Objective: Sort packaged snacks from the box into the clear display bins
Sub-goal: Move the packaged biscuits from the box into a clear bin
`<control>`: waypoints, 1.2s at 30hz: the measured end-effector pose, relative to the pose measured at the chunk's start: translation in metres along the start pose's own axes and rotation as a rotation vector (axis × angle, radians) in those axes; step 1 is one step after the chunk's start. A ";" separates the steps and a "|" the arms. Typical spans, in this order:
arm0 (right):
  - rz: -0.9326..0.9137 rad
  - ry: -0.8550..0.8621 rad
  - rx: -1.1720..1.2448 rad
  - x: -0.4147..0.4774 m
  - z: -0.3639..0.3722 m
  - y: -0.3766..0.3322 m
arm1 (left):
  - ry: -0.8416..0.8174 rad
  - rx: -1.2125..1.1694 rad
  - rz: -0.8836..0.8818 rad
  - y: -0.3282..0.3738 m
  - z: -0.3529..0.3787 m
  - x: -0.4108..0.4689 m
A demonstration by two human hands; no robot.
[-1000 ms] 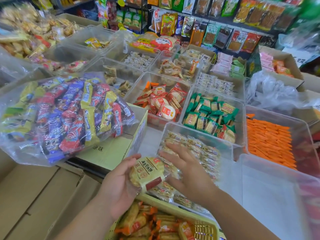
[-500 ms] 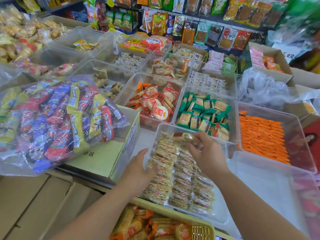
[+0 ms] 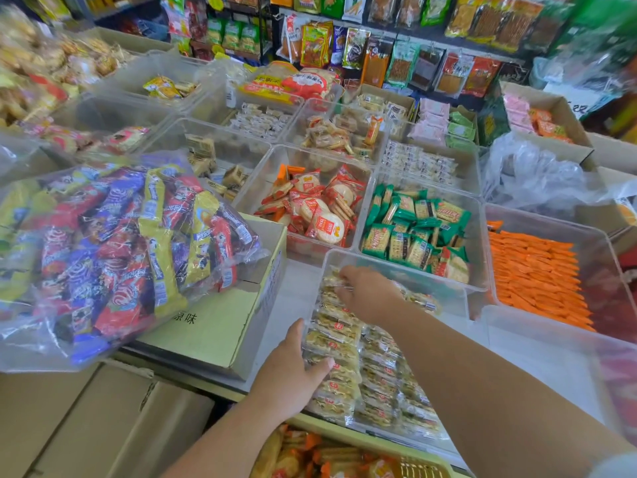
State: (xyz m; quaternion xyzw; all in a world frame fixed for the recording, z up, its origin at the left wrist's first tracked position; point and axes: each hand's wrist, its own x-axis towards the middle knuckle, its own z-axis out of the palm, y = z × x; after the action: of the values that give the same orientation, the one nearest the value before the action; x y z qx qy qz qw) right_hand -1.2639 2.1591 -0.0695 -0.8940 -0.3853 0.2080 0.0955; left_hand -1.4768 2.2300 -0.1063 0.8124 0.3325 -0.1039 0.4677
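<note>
Snack packets (image 3: 344, 350), pale yellow with red labels, lie in overlapping rows in the nearest clear bin (image 3: 396, 269) on a shop counter. The left hand (image 3: 293, 374) rests on the near rows with fingers stretched flat and the thumb along the bin's left wall. The right hand (image 3: 368, 294) reaches to the bin's far left corner with fingertips bent down onto the top packet; whether they pinch it cannot be told.

A strip of white counter (image 3: 291, 291) shows between the bin's left wall and a cardboard box (image 3: 213, 326), which carries a clear bag of mixed wrapped sweets (image 3: 113, 243) that overhangs its edges. On the right, the bin stands just beside another clear bin (image 3: 551, 357). Its far wall touches a bin of green packets (image 3: 417, 229), which sits next to a bin of red-and-white round crackers (image 3: 320, 208), and a bin of orange packets (image 3: 537, 270) sits further right.

A yellow basket (image 3: 420, 467) of orange-wrapped snacks sits at the near edge below the arms. More bins and cartons fill the counter behind, under racks of hanging packets (image 3: 413, 60).
</note>
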 end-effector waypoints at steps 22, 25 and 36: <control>0.230 0.239 1.210 -0.052 0.072 -0.016 | 0.096 -0.166 0.120 0.029 -0.006 0.080; 0.251 0.207 1.224 -0.054 0.075 -0.011 | 0.123 -0.110 0.155 0.033 -0.010 0.080; 0.234 0.218 1.125 -0.063 0.069 0.007 | -0.118 0.721 0.496 0.098 -0.033 0.126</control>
State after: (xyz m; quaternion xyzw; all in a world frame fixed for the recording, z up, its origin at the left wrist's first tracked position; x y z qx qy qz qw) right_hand -1.3292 2.1094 -0.1145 -0.7587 -0.1022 0.2968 0.5708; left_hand -1.3239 2.2798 -0.0813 0.9715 0.0428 -0.1442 0.1833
